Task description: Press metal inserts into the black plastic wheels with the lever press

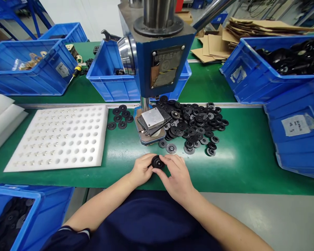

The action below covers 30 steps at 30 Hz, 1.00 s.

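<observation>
Between my two hands is a round black plastic wheel (157,162), its ridged face and small centre hub turned up. My left hand (142,169) closes on its left edge, and my right hand (177,174) pinches its right side with thumb and fingers. Just beyond them stands a blue hand press (159,52), with a metal block (152,118) on its base. A heap of similar black wheels (196,122) spreads to the right of the base. Several flat black discs (122,124) lie to its left.
A white foam tray (104,139) with rows of holes, many holding small pale parts, lies at left. Blue bins (112,87) stand behind the press, with others at both sides. Cardboard sheets (217,45) are stacked at the back right. A yellow-handled screwdriver (77,70) leans by the left bin.
</observation>
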Tool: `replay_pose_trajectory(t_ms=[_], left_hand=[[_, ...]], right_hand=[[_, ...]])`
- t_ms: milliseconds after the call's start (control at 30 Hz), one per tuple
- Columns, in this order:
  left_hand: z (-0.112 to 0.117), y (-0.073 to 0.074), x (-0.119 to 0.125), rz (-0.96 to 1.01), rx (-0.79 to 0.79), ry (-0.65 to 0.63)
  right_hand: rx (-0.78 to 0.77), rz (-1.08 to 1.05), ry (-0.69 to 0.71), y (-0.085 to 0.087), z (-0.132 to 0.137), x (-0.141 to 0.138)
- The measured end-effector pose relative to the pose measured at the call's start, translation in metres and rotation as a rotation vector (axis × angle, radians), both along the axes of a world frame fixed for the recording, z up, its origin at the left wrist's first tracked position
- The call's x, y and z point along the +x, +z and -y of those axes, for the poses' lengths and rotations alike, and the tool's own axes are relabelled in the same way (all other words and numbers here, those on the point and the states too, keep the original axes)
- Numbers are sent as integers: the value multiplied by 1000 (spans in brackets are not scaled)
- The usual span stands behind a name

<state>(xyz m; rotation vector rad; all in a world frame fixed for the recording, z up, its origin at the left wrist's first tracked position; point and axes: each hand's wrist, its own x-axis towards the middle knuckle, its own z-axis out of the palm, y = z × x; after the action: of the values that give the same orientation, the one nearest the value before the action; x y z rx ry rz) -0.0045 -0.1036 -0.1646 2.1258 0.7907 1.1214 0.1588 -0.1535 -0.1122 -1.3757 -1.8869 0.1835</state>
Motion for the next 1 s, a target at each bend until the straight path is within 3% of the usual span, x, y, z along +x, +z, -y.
replay_pose_trajectory(t_ms=[800,1000], left_hand=[[-5,-4,-4,-11,-97,-2],[-5,9,1,-31,-279,41]], right_hand=[[25,-49,-94,-25,-4,-13],[22,-65,-114,-20,-9,-14]])
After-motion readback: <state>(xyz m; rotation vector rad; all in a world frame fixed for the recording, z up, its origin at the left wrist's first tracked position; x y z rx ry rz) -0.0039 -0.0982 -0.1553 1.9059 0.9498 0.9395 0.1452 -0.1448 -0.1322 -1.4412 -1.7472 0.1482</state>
